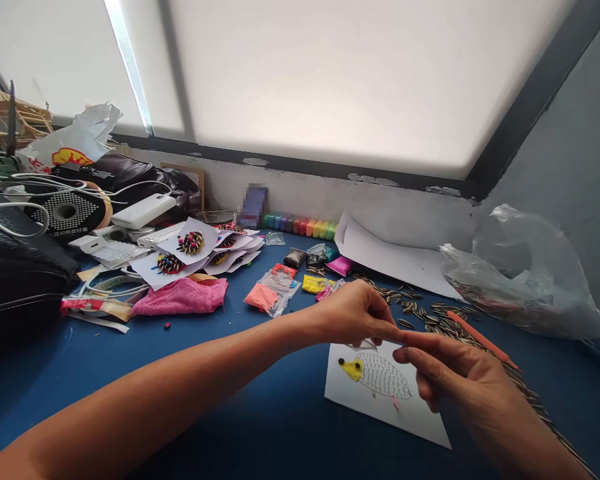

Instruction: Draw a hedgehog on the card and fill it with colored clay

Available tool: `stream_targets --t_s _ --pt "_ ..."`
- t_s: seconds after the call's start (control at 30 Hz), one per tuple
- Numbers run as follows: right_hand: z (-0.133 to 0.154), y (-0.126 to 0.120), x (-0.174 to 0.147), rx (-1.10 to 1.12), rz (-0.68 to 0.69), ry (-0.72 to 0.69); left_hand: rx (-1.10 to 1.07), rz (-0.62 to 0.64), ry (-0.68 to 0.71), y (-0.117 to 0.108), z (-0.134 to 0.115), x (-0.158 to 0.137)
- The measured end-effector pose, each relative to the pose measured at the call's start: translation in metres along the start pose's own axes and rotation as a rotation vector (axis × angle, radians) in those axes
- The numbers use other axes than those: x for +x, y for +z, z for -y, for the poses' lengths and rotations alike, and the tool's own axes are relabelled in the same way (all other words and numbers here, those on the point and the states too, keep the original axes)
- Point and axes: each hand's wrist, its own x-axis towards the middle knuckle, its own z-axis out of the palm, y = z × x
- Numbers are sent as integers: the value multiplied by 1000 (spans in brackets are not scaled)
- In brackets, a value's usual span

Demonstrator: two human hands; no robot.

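My left hand [353,312] reaches across from the left and pinches its fingertips together just above a white sheet [405,420]. A bit of small clear plastic bag [363,345] hangs under the pinch. The sheet shows a drawn hedgehog [380,375] with a yellow clay head. My right hand [455,383] hovers over the sheet's right side, its index finger stretched out to touch the left fingertips and its other fingers loosely curled. I see nothing held in it. Sunflower seeds [425,313] lie scattered just beyond both hands.
An orange stick [483,341] lies right of the hands, near a clear bag of seeds [525,287]. Small clay packets [275,288], a pink cloth [183,297], finished hedgehog cards [190,245] and a row of coloured pots [300,225] lie farther back. Black bags and cables crowd the left.
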Motion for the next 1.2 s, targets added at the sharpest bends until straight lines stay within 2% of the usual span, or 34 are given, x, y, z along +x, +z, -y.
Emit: stream_targets --t_s 0.13,0.23,0.33,0.47,0.63,0.7,0.87,1.03,1.2 --pt "6 6 -2 -60 -93 -20 55 -38 28 3 -1 -1" --pt "9 7 -2 -130 -128 -77 -31 38 42 1 1 0" --pt "7 2 -2 -255 -186 -204 -174 127 14 -2 3 2" --pt "4 0 -7 -410 -323 -392 -287 178 -37 -3 2 1" --pt "4 9 -16 -542 -323 -517 -283 261 -50 1 1 -2" --pt "4 11 -16 -543 -307 -518 -265 292 -53 2 2 -3" --pt "2 7 -11 -480 -266 -386 -220 376 -43 -3 2 -4" --pt "2 8 -11 -433 -184 -356 -137 468 -50 0 -1 -5" --pt "6 5 -9 -528 -178 -442 -227 368 -28 3 -1 -3"
